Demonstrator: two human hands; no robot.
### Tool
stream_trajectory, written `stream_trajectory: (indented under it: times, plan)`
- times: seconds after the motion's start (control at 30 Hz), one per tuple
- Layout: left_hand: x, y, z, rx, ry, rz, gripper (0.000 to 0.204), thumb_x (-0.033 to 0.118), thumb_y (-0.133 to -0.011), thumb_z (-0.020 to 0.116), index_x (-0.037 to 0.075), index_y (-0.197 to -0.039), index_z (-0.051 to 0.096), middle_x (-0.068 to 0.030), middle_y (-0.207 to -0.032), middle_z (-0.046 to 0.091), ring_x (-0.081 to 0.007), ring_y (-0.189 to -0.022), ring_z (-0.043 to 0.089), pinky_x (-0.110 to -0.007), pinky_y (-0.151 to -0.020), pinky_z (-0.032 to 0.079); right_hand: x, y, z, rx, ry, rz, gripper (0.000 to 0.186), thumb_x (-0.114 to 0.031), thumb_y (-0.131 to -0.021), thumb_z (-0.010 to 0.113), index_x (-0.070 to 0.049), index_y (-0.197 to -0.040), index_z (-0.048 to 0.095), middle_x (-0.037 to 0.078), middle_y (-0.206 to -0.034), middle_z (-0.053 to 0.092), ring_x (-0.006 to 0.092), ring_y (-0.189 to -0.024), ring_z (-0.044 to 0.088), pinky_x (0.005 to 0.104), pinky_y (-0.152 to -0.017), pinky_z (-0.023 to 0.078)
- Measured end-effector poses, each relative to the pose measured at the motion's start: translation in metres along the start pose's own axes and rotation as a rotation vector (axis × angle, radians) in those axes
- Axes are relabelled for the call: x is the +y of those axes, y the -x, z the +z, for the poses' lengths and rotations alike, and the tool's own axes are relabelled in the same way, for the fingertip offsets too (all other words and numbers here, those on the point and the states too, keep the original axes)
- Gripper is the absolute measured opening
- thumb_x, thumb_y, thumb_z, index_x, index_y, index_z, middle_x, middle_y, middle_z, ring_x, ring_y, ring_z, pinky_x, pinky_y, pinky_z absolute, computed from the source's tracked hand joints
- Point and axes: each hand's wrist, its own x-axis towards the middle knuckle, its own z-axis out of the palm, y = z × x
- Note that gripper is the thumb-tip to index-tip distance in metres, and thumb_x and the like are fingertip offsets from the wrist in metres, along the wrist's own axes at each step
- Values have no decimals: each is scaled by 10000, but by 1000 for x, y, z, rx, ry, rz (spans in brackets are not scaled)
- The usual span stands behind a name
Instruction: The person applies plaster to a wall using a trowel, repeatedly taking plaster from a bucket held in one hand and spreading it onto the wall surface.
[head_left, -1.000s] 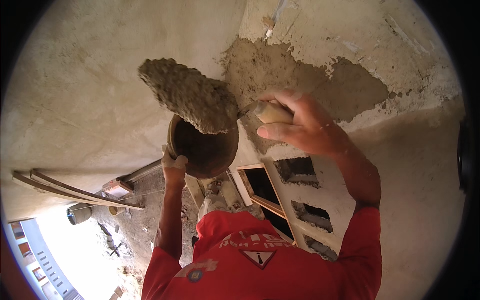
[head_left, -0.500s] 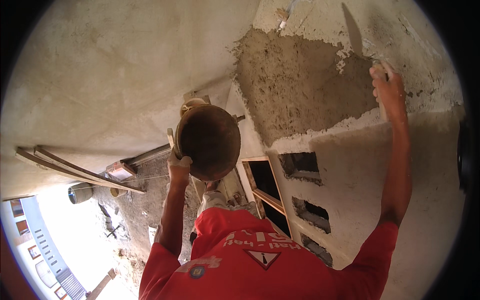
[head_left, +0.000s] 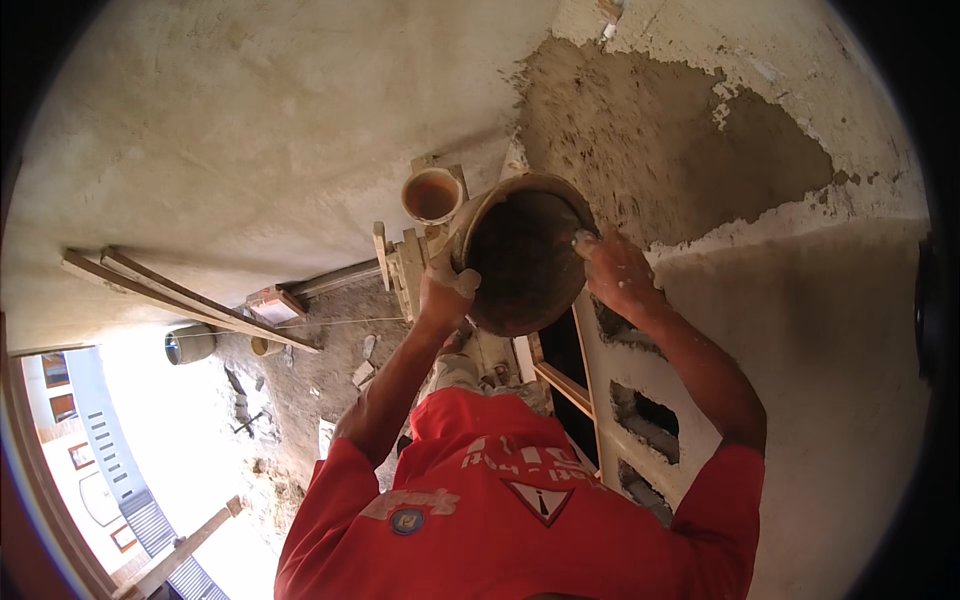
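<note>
A dark round bucket [head_left: 548, 184] is tilted in front of me, its open mouth facing up toward me. My left hand [head_left: 447, 290] grips its left rim with the thumb over the edge. At the right rim, my right hand [head_left: 618, 275] is closed around the handle of a trowel [head_left: 584, 242]. The blade is down inside the bucket and hard to make out in the dark interior. Ahead and to the right, a patch of wet grey mortar [head_left: 665, 150] covers part of the rough wall.
A smaller pail [head_left: 433, 197] sits on wooden boards just left of the bucket. Long planks [head_left: 190, 300] lean at the left near another bucket [head_left: 190, 344]. Rubble lies on the floor below. Block openings [head_left: 645, 420] and a wooden frame [head_left: 565, 388] are at the lower right.
My right hand with the trowel has come down from the wall to the bucket's mouth. My left hand has shifted the bucket to the right, and the smaller pail now shows more fully.
</note>
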Motion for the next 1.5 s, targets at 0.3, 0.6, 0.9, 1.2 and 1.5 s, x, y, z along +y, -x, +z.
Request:
stream_trajectory:
  times: [0.3,0.6,0.9,1.2,1.5]
  plan:
    - [13,-1,9,-128,-158,137,526,61,-771,564,-8,-1290,515,-136,-1002,651,-215,-902,609,-327,-792,499,-17,49,-20,-229,297,-139,450,-121,-811,644,-46,-1237,524,147,-1013,517,246,-859,582,392,-720,521]
    - [54,2,28,-136,-419,101,528,139,-752,584,12,-1263,538,-118,-736,617,-251,-657,624,-373,-655,511,-3,39,-12,-236,356,41,369,-172,-782,695,-20,-1114,638,144,-811,672,302,-793,662,379,-696,538]
    - [84,1,36,-165,-518,50,707,116,-720,565,170,-1416,453,-243,-1022,663,-423,-1009,613,-468,-886,476,-21,42,53,-40,-547,241,396,-250,-810,713,-22,-1126,641,212,-968,687,374,-912,670,420,-800,540]
    - [61,-30,13,-79,-93,67,606,80,-716,527,25,-1319,525,-227,-1062,670,-353,-1013,644,-384,-907,482,-25,29,24,84,-577,370,397,-322,-876,653,-7,-1115,611,217,-860,690,379,-809,689,418,-696,554]
    - [53,-49,10,-25,10,90,567,87,-718,532,-24,-1274,541,-195,-1019,673,-276,-915,640,-340,-860,493,-8,16,4,-72,-413,359,453,-351,-923,611,31,-1164,582,247,-868,686,382,-836,692,427,-724,551]
